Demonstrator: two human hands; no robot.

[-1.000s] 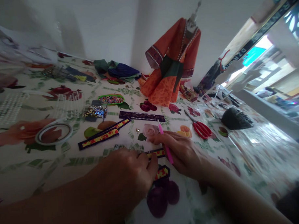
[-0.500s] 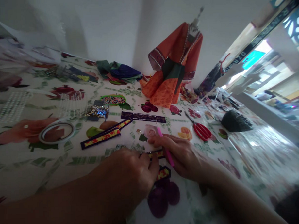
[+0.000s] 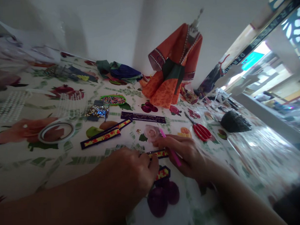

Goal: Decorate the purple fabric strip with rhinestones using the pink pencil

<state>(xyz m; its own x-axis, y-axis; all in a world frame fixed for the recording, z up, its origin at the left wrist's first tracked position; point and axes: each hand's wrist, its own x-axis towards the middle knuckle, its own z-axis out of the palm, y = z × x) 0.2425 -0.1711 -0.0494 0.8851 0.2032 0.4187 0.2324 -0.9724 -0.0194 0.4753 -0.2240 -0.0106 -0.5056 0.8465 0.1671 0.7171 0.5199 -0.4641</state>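
Seen from above the hands, looking across a table (image 3: pixel 31 169) under a fruit-and-flower printed cloth.

Left hand (image 3: pixel 132 173) curled down on the near end of a narrow dark strip (image 3: pixel 159 154) patterned in yellow and red, fingertips pinning it flat to the table. Right hand (image 3: pixel 188 153) closed around a slim pink stick (image 3: pixel 170 147), held like a pen, its far tip raised and its near end crossing the strip. Strip lying between the two hands, touching both.

Just nearer than the strip, a short pointed piece (image 3: pixel 163 173) of the same trim. Left of the strip and farther back, two longer matching strips (image 3: pixel 104 134) lying side by side. Beyond those, a dark band (image 3: pixel 142 117) dotted with pale studs. Right of the strip, red-handled scissors (image 3: pixel 201 130). Well left of it, a roll of clear tape (image 3: pixel 56 132). Farther back, a green dish of mixed beads (image 3: pixel 112 100) and a pile of sequins (image 3: pixel 97 111). At the far edge, an orange miniature robe (image 3: pixel 174 70) on a small stand.
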